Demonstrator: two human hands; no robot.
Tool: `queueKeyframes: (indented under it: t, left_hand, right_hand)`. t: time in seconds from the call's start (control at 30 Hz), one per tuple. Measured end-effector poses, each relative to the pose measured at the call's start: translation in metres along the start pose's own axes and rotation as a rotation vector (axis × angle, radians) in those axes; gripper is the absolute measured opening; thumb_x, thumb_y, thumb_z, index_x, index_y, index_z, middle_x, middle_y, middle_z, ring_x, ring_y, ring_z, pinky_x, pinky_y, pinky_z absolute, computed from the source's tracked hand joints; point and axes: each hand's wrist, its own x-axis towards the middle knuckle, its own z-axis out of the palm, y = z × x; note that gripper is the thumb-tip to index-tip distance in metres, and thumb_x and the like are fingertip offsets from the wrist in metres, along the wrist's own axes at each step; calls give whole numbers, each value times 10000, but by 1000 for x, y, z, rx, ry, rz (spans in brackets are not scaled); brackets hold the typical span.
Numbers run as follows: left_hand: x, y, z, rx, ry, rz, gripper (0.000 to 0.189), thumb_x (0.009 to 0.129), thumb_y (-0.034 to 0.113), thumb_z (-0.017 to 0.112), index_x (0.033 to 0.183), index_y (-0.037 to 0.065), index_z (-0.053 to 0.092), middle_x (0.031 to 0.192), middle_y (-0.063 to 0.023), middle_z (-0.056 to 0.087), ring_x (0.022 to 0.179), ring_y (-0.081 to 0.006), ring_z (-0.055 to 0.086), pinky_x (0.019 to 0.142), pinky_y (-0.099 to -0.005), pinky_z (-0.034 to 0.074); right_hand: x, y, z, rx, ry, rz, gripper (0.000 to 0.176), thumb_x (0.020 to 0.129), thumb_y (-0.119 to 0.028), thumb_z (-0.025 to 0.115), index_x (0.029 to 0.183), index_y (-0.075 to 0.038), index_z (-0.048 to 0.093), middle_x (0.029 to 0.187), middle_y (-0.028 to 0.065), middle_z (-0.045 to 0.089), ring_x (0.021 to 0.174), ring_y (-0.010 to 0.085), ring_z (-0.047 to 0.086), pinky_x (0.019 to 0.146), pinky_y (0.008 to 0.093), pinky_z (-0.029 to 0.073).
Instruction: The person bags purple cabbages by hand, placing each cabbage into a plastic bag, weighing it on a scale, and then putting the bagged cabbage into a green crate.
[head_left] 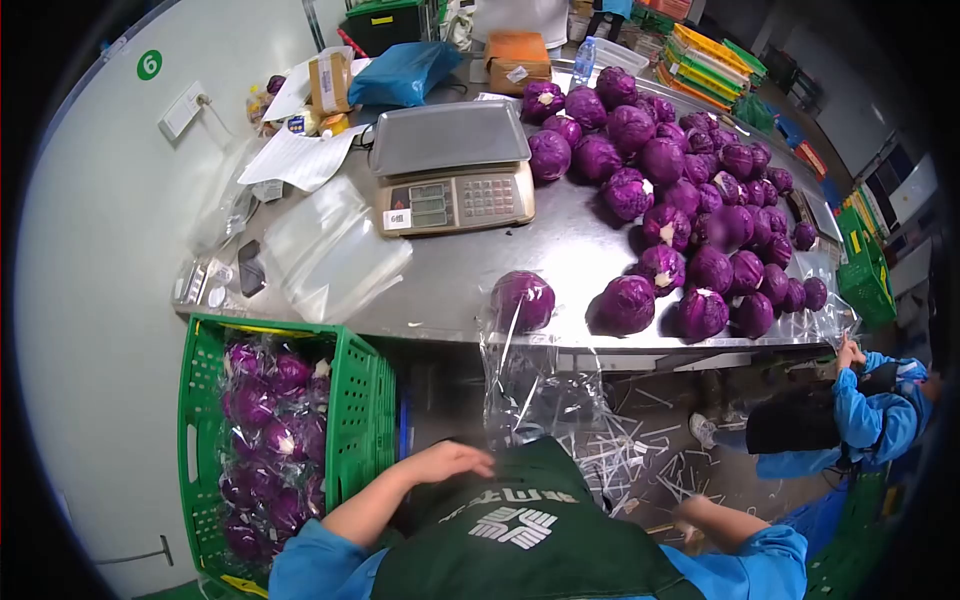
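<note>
My left hand [450, 461] is held in front of the dark green apron [520, 500], fingers stretched out and slightly blurred, with nothing seen in it. My right hand [690, 512] is low at my right side, its fingers smeared by motion and partly hidden. A red cabbage [523, 301] sits at the front edge of the steel table. Around it and hanging down over the edge is a clear plastic bag [520, 385], nearest to my left hand. Beside that hand stands a green crate [362, 410] with several bagged red cabbages [285, 437].
A scale [455, 165] stands on the steel table [450, 285], with clear bags [335, 250] to its left. A pile of red cabbages [690, 190] covers the table's right side. White strips [630, 450] litter the floor. A co-worker [850, 410] stands at the right, hands on clear plastic.
</note>
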Motion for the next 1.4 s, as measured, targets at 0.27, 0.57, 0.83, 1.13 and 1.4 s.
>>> queueKeyframes:
  t: [0.27,0.57,0.83,1.13,1.4]
  left_hand:
    - [82,49,-43,1451,672,500,634,632,389,684,1200,201,476,1347,-54,344,1225,-252,312,917,-429,253]
    - [135,52,-81,-334,887,86,221,866,180,507,744,3,561,624,-77,586,523,-141,540,526,-249,443]
    - [177,160,-67,871,1222,638,198,744,136,610,929,88,561,884,-46,590,860,-231,554,839,-340,369]
    - [248,94,-124,286,518,-28,342,905,307,412,1003,49,613,981,-82,625,903,-196,586,841,-353,425]
    - [226,51,-106,-731,623,190,643,887,541,314,1333,78,304,1359,-108,333,1257,-212,307,1054,-359,210]
  right_hand:
    - [125,-89,-251,167,956,-151,695,578,-67,704,1211,-88,418,1274,150,377,1172,313,370,937,405,332]
    - [227,-65,-287,1435,524,-197,167,861,-194,549,787,-51,595,538,32,566,484,124,567,441,238,403]
    - [229,-76,-291,1852,318,-127,368,923,-341,416,700,-70,528,516,21,558,395,90,509,353,192,314]
    - [189,-70,-377,686,987,-195,649,756,-364,635,1198,34,375,1135,242,487,1066,384,472,893,411,392]
    - [346,-89,-338,1398,246,-351,823,745,-425,629,1345,-22,234,1167,132,496,1061,206,474,851,327,431]
